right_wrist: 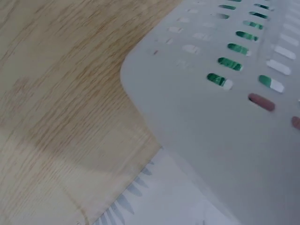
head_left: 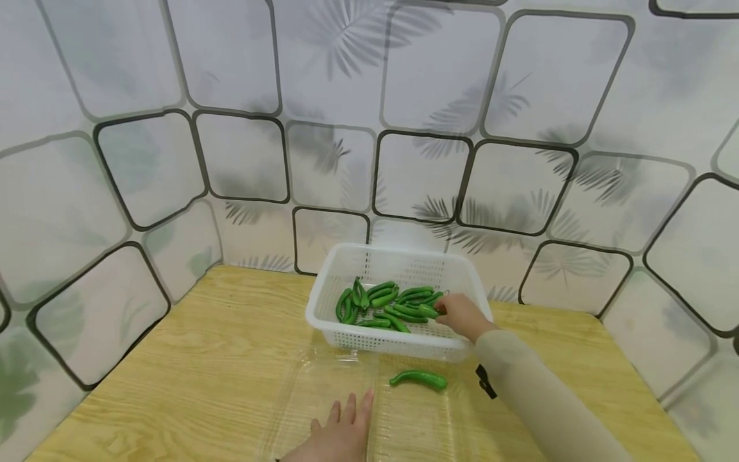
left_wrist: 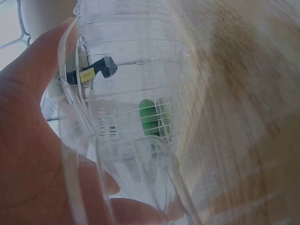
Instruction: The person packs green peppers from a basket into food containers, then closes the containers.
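In the head view my right hand (head_left: 464, 316) reaches over the right end of a white slotted plastic basket (head_left: 398, 346), its fingers pinching a green chili pepper (head_left: 428, 311). Several more green chili peppers (head_left: 360, 296) lie in the basket. Nearer to me is an opened clear plastic clamshell box (head_left: 375, 423). My left hand (head_left: 340, 431) rests on its left half, fingers spread, the thumb side along the middle fold. One pepper (head_left: 418, 378) lies crosswise in the right half. In the left wrist view this pepper (left_wrist: 149, 117) shows through the clear ribbed wall.
A wooden table (head_left: 231, 333) carries the basket and box. Walls with a leaf-and-frame pattern (head_left: 331, 167) stand behind and at both sides, close behind the basket. A dark strap with a small buckle (head_left: 486, 382) sits at the right sleeve.
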Demonstrator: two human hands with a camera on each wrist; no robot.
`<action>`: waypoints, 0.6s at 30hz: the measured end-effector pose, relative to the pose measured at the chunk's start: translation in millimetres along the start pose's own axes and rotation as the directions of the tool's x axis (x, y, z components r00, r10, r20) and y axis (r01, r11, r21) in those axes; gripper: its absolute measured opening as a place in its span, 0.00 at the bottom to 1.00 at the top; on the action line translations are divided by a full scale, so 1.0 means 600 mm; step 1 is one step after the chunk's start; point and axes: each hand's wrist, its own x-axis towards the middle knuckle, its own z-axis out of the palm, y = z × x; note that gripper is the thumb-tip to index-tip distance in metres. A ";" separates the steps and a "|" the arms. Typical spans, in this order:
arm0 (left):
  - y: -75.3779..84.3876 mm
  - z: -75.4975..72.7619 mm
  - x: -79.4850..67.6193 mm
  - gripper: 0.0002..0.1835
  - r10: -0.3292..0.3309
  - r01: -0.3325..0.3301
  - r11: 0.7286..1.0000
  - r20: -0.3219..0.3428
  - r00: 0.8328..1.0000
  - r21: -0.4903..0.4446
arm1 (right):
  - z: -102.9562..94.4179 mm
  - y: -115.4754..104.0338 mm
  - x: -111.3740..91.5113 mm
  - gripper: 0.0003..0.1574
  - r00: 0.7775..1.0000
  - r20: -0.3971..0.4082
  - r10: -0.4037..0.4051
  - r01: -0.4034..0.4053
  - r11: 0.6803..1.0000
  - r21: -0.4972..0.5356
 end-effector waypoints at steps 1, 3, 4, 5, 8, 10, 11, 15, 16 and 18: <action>0.001 -0.001 -0.001 0.58 0.000 0.000 1.000 -0.001 1.000 -0.001 | -0.002 -0.001 -0.001 0.15 1.000 -0.009 -0.003 0.003 1.000 0.010; 0.001 -0.002 -0.002 0.59 0.000 0.000 1.000 -0.002 1.000 -0.004 | -0.007 -0.005 -0.003 0.15 1.000 -0.030 -0.010 0.011 0.999 0.030; 0.002 -0.002 -0.002 0.59 -0.001 0.001 1.000 -0.001 1.000 -0.006 | -0.008 -0.006 -0.004 0.15 0.999 -0.038 -0.015 0.017 0.999 0.037; 0.002 -0.002 -0.002 0.59 -0.003 0.003 1.000 -0.001 1.000 -0.007 | -0.010 -0.007 -0.006 0.15 0.999 -0.048 -0.022 0.024 0.999 0.043; 0.002 -0.002 -0.001 0.59 -0.009 0.009 1.000 0.001 1.000 -0.006 | -0.015 -0.010 -0.012 0.15 0.997 -0.064 -0.033 0.037 0.997 0.071; 0.001 -0.001 -0.001 0.59 -0.009 0.010 1.000 0.003 1.000 -0.007 | -0.018 -0.011 -0.017 0.15 0.997 -0.067 -0.043 0.049 0.995 0.087; 0.001 -0.001 0.000 0.59 -0.009 0.009 1.000 0.002 1.000 -0.006 | -0.019 -0.012 -0.021 0.15 0.997 -0.067 -0.047 0.053 0.994 0.099; -0.002 0.002 0.003 0.58 0.001 -0.001 1.000 0.000 1.000 -0.013 | -0.029 -0.013 -0.036 0.16 0.994 -0.079 -0.071 0.081 0.989 0.122; -0.002 0.003 0.003 0.58 0.003 -0.003 1.000 0.002 1.000 -0.014 | -0.032 -0.014 -0.040 0.16 0.993 -0.087 -0.077 0.087 0.989 0.123; -0.003 0.005 0.004 0.58 0.009 -0.009 1.000 0.001 1.000 -0.015 | -0.039 -0.014 -0.047 0.16 0.990 -0.109 -0.087 0.100 0.988 0.119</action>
